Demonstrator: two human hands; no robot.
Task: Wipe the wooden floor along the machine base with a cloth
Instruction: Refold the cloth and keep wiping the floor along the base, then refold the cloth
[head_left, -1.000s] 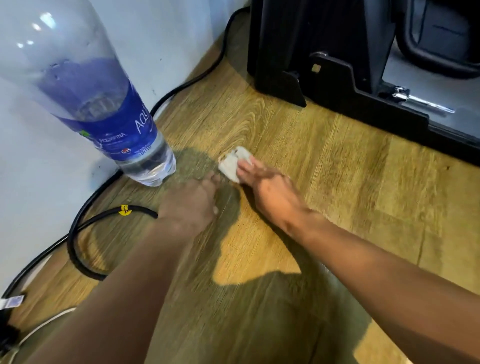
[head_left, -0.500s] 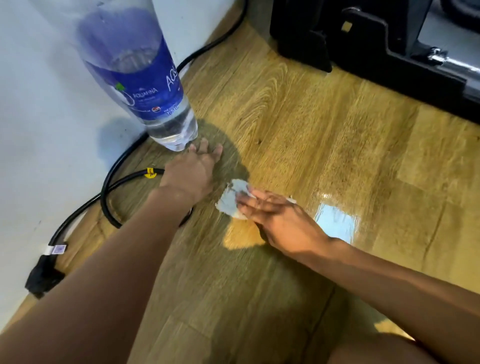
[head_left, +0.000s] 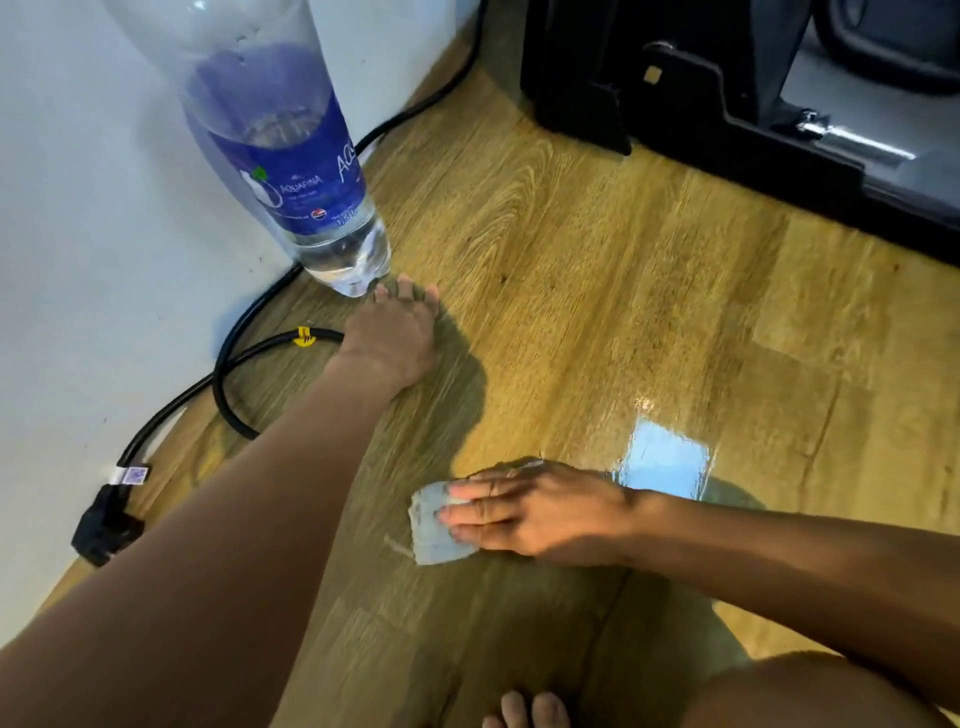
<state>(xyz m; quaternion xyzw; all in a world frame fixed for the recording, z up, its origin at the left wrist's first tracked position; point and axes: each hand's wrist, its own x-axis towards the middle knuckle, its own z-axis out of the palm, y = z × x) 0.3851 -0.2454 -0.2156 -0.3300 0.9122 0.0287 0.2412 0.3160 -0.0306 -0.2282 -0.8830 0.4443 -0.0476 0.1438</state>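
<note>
A small pale folded cloth (head_left: 431, 530) lies flat on the wooden floor (head_left: 597, 291) under the fingers of my right hand (head_left: 530, 512), which presses it down near the bottom centre. My left hand (head_left: 395, 338) rests flat on the floor with fingers spread, just in front of the water bottle. The black machine base (head_left: 727, 124) stands at the top right, well away from the cloth.
A large clear water bottle (head_left: 291, 156) with a blue label stands by the white wall (head_left: 78, 234). A black cable (head_left: 244, 364) loops along the wall to a plug (head_left: 104, 527). A shiny wet patch (head_left: 665, 462) reflects light. My toes (head_left: 524, 712) and knee show at the bottom.
My right hand has drawn the cloth toward me across the floor, away from the machine base. My left hand has slid forward to just in front of the bottle and stays flat.
</note>
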